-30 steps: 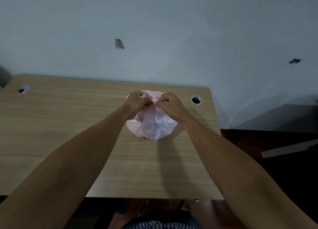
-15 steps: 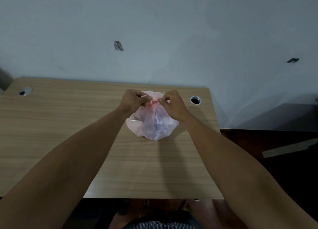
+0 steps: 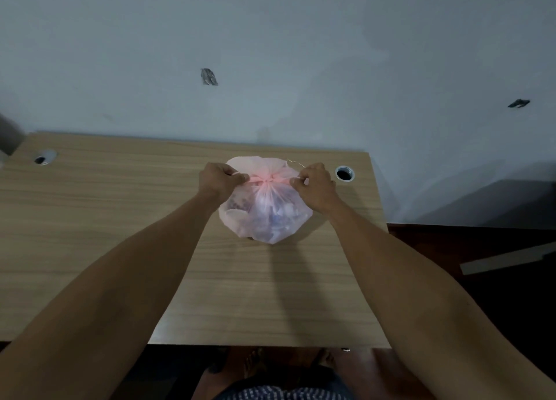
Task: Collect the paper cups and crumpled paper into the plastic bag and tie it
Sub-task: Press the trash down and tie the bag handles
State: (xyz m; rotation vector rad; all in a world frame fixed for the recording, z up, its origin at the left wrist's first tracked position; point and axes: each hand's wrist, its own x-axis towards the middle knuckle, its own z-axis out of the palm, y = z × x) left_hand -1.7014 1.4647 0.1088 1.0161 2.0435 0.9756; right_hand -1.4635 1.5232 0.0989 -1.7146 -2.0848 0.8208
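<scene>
A: Where is the translucent pink plastic bag [image 3: 264, 210] sitting?

B: On the light wood-grain tabletop [image 3: 120, 219], between the two hands and reaching a little nearer the person than both of them. Its neck is gathered into a pink knot [image 3: 266, 179] that lies midway between the hands.

A: What is the left hand [image 3: 218, 180] doing?

B: It is closed, thumb and fingers pinched tight on the strip of bag plastic that runs out of the knot toward it. The strip looks stretched straight.

A: And the right hand [image 3: 316, 186]?

B: The same on its own side: fingers curled in and clamped on the other twisted end of the bag, just beside the knot. A thin wisp of plastic sticks up past it on the far side.

A: Can you see what is inside?

B: Pale rounded shapes and crumpled whitish-blue bits show through the film below the knot; I cannot tell cups from paper for certain.

A: Anything else near the hands?

B: A round cable hole with a grey rim [image 3: 345, 174] lies in the tabletop just beyond the right hand, on its outer side. Another one [image 3: 45, 158] sits well apart from the left hand, near the far left corner
</scene>
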